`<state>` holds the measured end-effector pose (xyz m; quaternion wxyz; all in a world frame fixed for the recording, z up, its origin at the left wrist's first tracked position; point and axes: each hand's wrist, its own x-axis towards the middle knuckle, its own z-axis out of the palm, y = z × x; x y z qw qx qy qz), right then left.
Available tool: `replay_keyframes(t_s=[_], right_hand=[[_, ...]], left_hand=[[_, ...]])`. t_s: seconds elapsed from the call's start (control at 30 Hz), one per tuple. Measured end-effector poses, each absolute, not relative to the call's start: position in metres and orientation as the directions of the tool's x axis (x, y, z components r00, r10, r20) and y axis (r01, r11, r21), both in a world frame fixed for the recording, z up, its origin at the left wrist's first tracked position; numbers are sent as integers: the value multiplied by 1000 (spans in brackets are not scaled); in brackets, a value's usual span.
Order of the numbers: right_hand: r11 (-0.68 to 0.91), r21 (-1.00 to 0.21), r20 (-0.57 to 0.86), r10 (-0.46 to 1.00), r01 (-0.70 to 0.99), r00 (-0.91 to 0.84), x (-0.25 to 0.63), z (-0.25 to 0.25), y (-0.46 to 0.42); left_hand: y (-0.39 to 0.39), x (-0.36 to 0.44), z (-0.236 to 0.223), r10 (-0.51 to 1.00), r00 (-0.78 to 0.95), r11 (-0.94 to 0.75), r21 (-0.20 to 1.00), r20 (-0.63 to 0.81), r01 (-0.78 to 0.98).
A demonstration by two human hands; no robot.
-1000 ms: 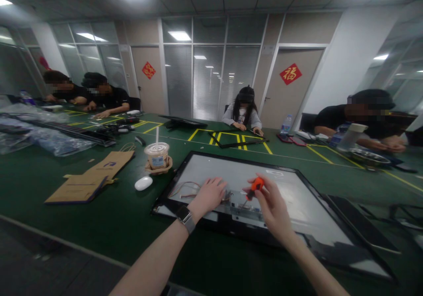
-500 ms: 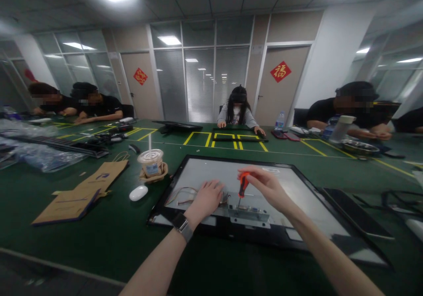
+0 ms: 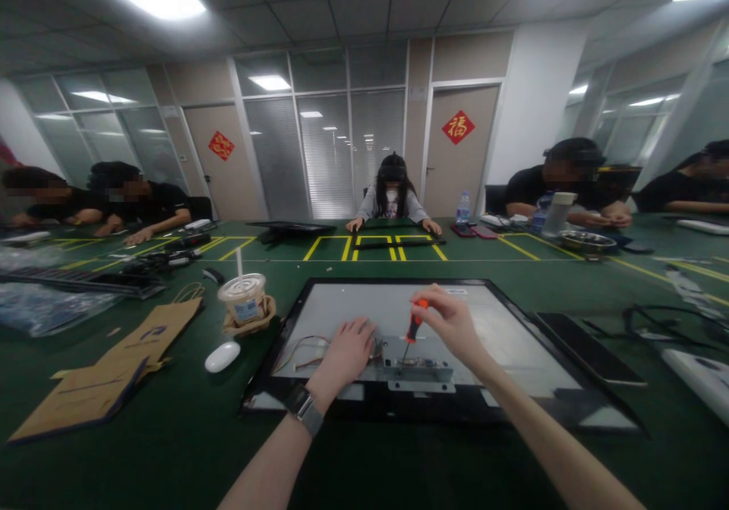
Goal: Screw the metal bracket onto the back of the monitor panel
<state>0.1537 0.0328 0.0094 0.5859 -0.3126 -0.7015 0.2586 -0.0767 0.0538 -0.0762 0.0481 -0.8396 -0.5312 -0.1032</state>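
Note:
My right hand (image 3: 452, 322) grips the handle of a red and black screwdriver (image 3: 416, 320). Its shaft points down at a metal bracket (image 3: 418, 372) with connector ports; I cannot tell if the tip sits in a screw. The bracket lies on the back of a flat display panel (image 3: 484, 305) with a black frame. My left hand (image 3: 348, 349), wrist wearing a watch, rests flat on the panel left of the bracket, fingers stretched out. Thin coloured wires (image 3: 301, 347) run over the panel beside it.
Left of the panel stand a lidded drink cup (image 3: 246, 301), a white rounded case (image 3: 222, 357) and a brown paper bag (image 3: 119, 362). To the right lie a dark phone-like slab (image 3: 589, 348) and black cables (image 3: 664, 320). Across the green table, a person (image 3: 392, 199) holds a black frame; others sit at both sides.
The view has turned slightly to the right, so the scene sits further left. The screwdriver stays over the bracket, and my left hand keeps its place on the panel.

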Motion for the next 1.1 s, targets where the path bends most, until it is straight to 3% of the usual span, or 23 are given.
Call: replay_keyframes(t_s=[0.1,0.23,0.33,0.53,0.8,0.93,1.1], right_hand=[[662,-737,653,749,134,-110,152,8,32],[472,-876,482,841,-104,-246,157,6,32],[365,-907,418,847,-210,-328,163,7,33],[299,-922,384,777,-244,-499,170,13,29],[213,-942,330,722,-258,-608,168,19,21],[244,-933,356,734,-265,-579,166,20,19],[416,-894,442,761,-166,-475,157,19,16]], left_hand=[[54,-77,-75,880,416,-435,35,228,900],[53,-77,-73,884,413,-434,56,221,899],[52,-78,-72,886,409,-433,76,217,898],[53,-80,-71,901,389,-418,140,194,898],[50,-78,-67,891,404,-431,109,207,896],[51,-79,-69,885,411,-438,90,218,894],[53,-80,-73,883,412,-438,82,225,895]])
